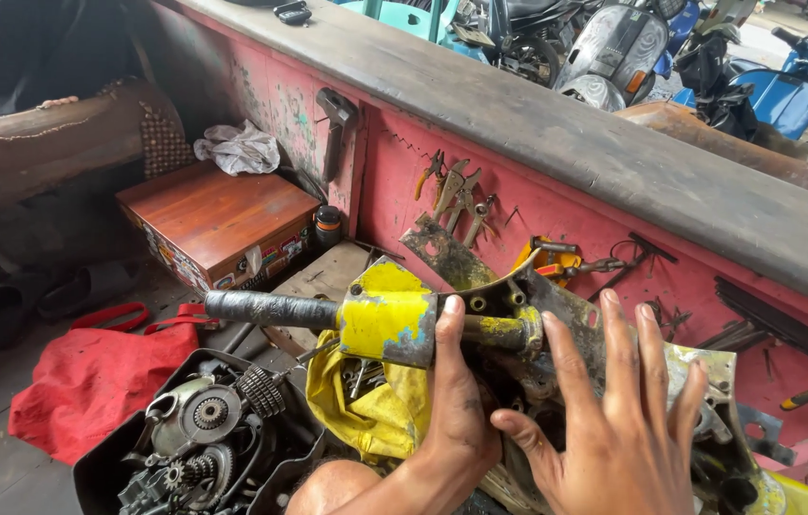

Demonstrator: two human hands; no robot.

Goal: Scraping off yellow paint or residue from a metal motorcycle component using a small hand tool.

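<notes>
Head view: left hand (456,401) wraps the yellow handlebar assembly (394,319) just right of its black grip (270,308), thumb pressed on top; right hand (619,420) lies fingers spread, flat on the worn metal housing (557,324). Best to keep that flat hand bracing while the left steadies the bar. Engine parts tray (199,439) and red bag (89,377) crowd below left, pliers (452,191) hang on the red wall (518,181) behind.

Left hand (456,401) curled, thumb toward 12 o'clock; right hand (619,420) flat, fingers spread toward 1 o'clock, probably resting.
</notes>
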